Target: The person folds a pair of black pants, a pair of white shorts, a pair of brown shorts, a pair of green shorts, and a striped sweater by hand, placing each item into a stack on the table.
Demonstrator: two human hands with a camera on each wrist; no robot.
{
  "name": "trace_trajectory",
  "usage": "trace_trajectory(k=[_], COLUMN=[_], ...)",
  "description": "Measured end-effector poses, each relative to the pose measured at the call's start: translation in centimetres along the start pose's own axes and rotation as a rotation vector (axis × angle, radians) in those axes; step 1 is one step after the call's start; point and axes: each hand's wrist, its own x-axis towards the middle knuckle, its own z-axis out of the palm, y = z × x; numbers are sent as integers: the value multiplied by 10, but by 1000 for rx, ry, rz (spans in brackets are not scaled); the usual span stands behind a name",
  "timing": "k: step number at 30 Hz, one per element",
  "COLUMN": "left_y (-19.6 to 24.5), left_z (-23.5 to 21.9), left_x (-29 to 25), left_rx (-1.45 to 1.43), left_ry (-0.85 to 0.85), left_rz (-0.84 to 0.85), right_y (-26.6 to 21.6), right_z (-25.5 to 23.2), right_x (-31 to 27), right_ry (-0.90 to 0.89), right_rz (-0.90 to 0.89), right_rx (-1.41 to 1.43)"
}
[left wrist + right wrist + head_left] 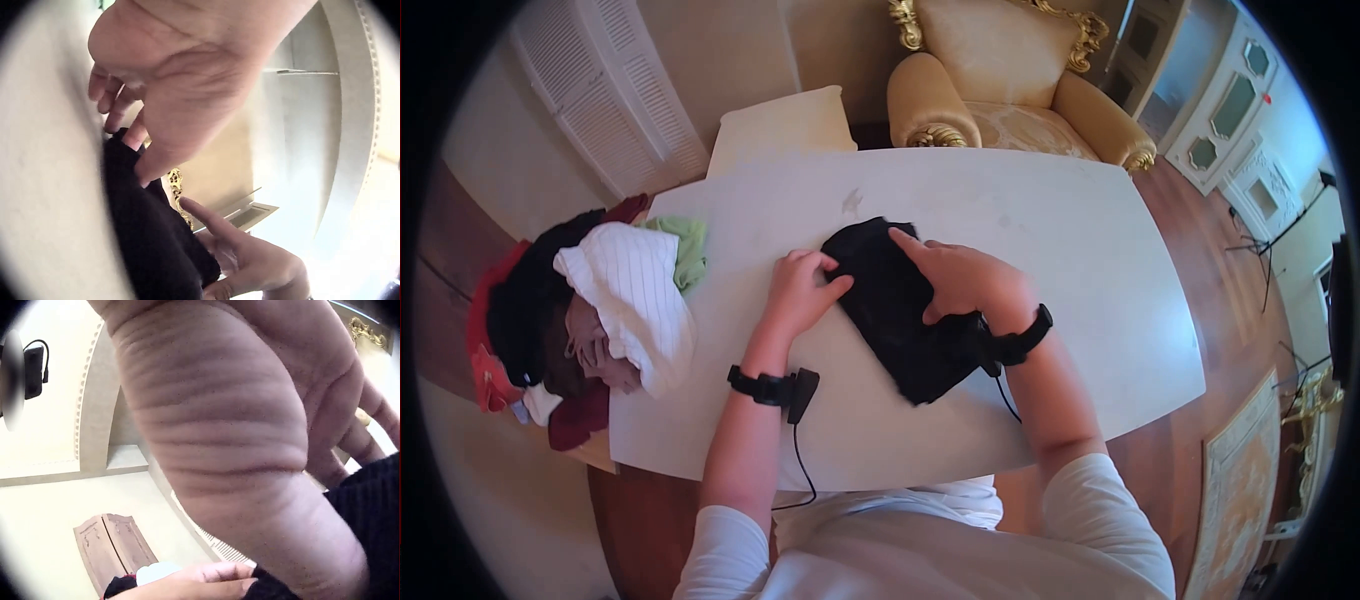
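Note:
A folded black garment (880, 300) lies slantwise on the white table in the head view; its fabric looks ribbed in the right wrist view. My left hand (798, 292) is at its left edge, thumb and index finger pinching the cloth there, the other fingers curled beside it. In the left wrist view that thumb (150, 167) lies over the black fabric. My right hand (965, 278) rests on the garment's right side with the index finger stretched toward its far edge and the thumb spread nearer me. The right palm hides part of the cloth in the right wrist view.
A heap of clothes, with a white striped garment (635, 290) on top and a green cloth (685, 250) beside it, lies at the table's left end. Beyond the white table (1050, 200) stand a gold armchair (1000, 60) and a cream side table (785, 125). Cables hang from both wrist cameras.

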Motion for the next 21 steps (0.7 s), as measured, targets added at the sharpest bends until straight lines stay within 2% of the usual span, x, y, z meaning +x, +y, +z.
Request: trace_trajectory(k=[2, 3, 5, 6, 9, 10, 13, 15, 18, 21], left_y=[19, 27, 35, 38, 33, 34, 46, 51, 42, 37], left_z=[-17, -23, -21, -20, -6, -4, 1, 1, 8, -1], left_x=[-5, -8, -14, -15, -12, -12, -13, -15, -12, -8], left_rx=[158, 235, 228, 216, 1, -59, -195, -235, -72, -74], left_ry=[-28, -41, 121, 213, 185, 144, 59, 52, 269, 313], left_rz=[-67, -100, -90, -89, -7, -14, -32, -46, 106, -48], right_y=[13, 22, 41, 49, 77, 82, 82, 75, 56, 39], right_z=[13, 20, 25, 13, 12, 14, 19, 17, 7, 1], right_x=[10, 14, 21, 18, 21, 25, 24, 22, 13, 4], right_ry=[140, 318, 665, 575, 418, 342, 337, 333, 234, 142], right_rz=[-45, -26, 15, 33, 140, 205, 228, 214, 174, 27], right_rx=[-141, -193, -315, -152, 74, 47, -21, -10, 7, 29])
